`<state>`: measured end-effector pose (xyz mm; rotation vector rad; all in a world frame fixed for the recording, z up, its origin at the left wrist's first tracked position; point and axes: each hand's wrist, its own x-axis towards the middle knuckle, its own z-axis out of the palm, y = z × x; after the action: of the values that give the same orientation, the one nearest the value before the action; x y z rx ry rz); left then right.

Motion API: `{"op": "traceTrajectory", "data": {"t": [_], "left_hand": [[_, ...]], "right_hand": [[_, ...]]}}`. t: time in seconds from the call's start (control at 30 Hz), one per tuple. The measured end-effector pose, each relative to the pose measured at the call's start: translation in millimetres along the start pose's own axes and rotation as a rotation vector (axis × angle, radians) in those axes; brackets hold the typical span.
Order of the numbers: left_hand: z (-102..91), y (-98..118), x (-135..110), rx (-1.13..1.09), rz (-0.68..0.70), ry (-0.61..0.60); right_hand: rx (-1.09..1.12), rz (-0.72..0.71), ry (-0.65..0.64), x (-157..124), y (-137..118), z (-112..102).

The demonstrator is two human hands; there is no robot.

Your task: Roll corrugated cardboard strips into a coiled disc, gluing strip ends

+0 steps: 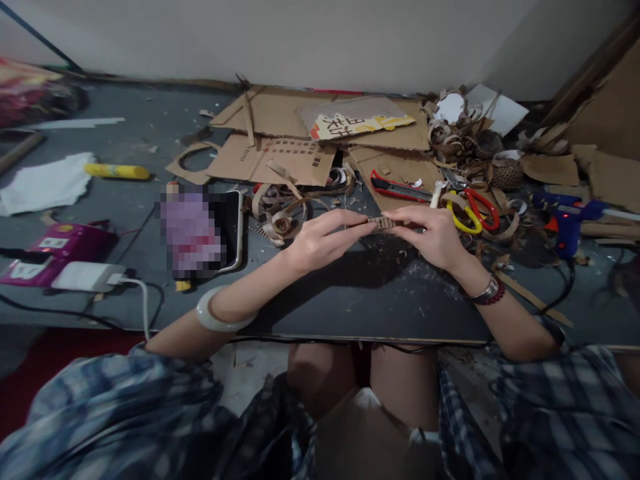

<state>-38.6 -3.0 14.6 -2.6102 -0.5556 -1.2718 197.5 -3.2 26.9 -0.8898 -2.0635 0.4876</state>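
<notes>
A short strip of corrugated cardboard (pixel 384 223) is held level above the dark table (pixel 350 300), one end in each hand. My left hand (pixel 325 239) pinches its left end with thumb and fingertips. My right hand (pixel 434 235) pinches its right end, fingers curled round it. A pale bangle sits on my left wrist and a watch with red beads on my right.
Curled cardboard strips (pixel 280 217) lie left of the hands. A red box cutter (pixel 400 189), yellow and red scissors (pixel 473 210) and a blue glue gun (pixel 567 217) lie right. Flat cardboard sheets (pixel 280 157) lie behind. A phone (pixel 230 230), charger (pixel 87 275) and yellow stick (pixel 117 171) are left.
</notes>
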Motion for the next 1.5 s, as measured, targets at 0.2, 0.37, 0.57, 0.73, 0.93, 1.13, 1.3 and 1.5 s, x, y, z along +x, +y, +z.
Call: {"op": "traceTrajectory", "data": {"t": [0.2,0.37,0.57,0.73,0.93,1.13,1.3,1.5], "left_hand": [[0.4,-2.9,0.7,0.012,0.011,-0.041],[0.5,-3.1,2.5,0.043,-0.037,-0.086],[2.4,-4.6,3.5,-0.005,-0.158,-0.162],[3.3,-4.9,3.6,-0.031,-0.197,-0.193],[4.2,-3.9,2.7,-0.052,-0.207,-0.195],[6.5,-5.2,1.3,-0.084,-0.205,-0.135],[8.7,-6.1,-0.6,-0.095,-0.216,-0.113],[9.5,-4.5,2.3,-0.082,-0.222,-0.06]], "right_hand": [[-0.014,0.009,-0.002,-1.2,0.0,0.1],[0.02,0.024,0.009,-0.7,1.1,0.2],[0.015,0.049,-0.015,-1.3,1.3,0.0],[-0.147,-0.057,-0.061,-4.0,2.1,-0.4],[-0.248,-0.144,-0.116,-3.5,3.3,-1.1],[-0.292,-0.125,-0.16,-2.3,3.8,-1.7],[-0.328,-0.153,-0.159,-2.2,2.0,-2.5],[-0.324,-0.192,-0.13,-2.0,5.1,-2.3]]}}
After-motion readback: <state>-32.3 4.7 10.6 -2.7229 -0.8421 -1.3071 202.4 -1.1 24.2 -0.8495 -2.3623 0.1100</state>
